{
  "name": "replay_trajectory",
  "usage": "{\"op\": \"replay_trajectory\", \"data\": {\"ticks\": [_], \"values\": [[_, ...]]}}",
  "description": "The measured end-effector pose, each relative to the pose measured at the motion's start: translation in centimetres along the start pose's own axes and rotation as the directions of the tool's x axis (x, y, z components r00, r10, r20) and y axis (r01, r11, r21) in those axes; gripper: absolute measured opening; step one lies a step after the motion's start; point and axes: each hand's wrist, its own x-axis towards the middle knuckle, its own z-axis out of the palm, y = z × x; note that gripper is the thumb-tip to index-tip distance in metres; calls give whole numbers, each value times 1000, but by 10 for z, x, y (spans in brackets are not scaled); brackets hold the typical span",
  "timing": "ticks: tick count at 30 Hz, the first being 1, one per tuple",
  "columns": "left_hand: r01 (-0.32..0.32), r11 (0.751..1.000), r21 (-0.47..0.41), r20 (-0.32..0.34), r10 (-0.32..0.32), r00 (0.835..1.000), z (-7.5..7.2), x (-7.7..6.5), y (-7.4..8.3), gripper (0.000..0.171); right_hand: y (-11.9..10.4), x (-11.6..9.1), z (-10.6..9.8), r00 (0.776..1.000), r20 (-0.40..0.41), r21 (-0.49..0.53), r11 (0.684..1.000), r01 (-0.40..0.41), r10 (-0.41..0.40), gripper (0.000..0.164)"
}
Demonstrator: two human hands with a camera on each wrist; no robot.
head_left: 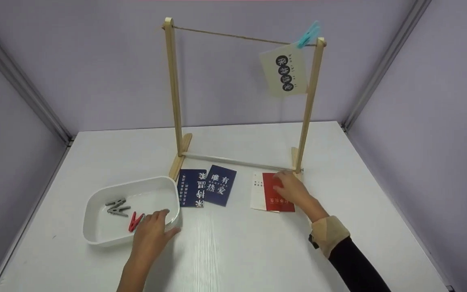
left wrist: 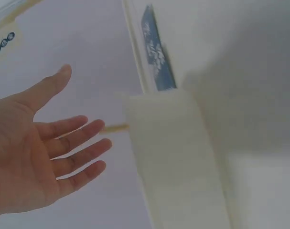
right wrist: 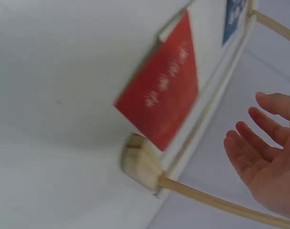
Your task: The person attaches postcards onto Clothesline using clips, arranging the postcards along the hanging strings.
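Observation:
My left hand [head_left: 150, 231] hovers at the near right rim of a white plastic box [head_left: 95, 190], fingers loosely spread and nothing in them. Just beyond its fingertips lie a red clothespin [head_left: 135, 221] and two grey clothespins [head_left: 116, 207]; a bit of teal beside the red one is mostly hidden by the hand. Over a red card [head_left: 274, 198] is my right hand [head_left: 292, 187], which the right wrist view shows with relaxed fingers and an unfilled palm. That red card partly covers a white card [head_left: 258, 198] on the table.
A wooden frame [head_left: 173, 89] stands at the back with a string [head_left: 233, 36] across its top. From the string's right end hangs a cream card [head_left: 272, 77], held by a teal clothespin [head_left: 309, 35]. Two dark blue cards [head_left: 220, 186] overlap beside the box.

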Motion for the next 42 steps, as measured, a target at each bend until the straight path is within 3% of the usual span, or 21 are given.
{"op": "replay_trajectory", "data": {"ticks": [3,7,11,15,18,21,24,26,29,33,36,39,42], "values": [[2,1000,22,-7,-2,1000,7,-10,-9,40,15,-7,20,997,40,-49,997,-58,60,42],[57,998,-31,13,-56,998,11,-12,-17,33,27,-17,39,996,30,-52,996,-78,79,44],[102,992,-75,7,-102,995,6,-6,-32,28,31,-23,49,998,12,-57,997,-53,54,40],[163,986,-30,10,-163,987,-4,6,-58,26,32,-23,52,999,-4,-65,997,-47,47,36],[206,978,43,74,-209,975,-10,15,-80,30,32,-22,52,999,-16,-60,997,-47,46,35],[237,968,82,173,-248,953,-10,20,-97,32,32,-21,51,999,-13,-58,997,-54,53,36],[264,961,78,240,-275,931,-8,21,-109,27,32,-22,51,998,-4,-57,997,-59,59,35],[273,960,58,259,-278,925,-6,20,-114,24,32,-23,51,998,7,-50,997,-66,66,35],[262,965,24,249,-260,933,-5,20,-118,16,32,-24,50,998,8,-40,997,-61,62,35],[207,978,24,194,-207,959,-3,21,-124,3,32,-24,50,1000,-8,-48,999,-22,21,33],[169,984,63,130,-176,976,0,21,-127,7,33,-24,49,1000,-5,-53,999,-5,4,34],[169,983,72,75,-175,982,0,22,-128,11,32,-23,49,1000,15,-55,998,-21,22,35],[160,983,91,80,-168,983,-2,24,-128,27,30,-21,47,999,13,-57,998,-36,37,35]]}}
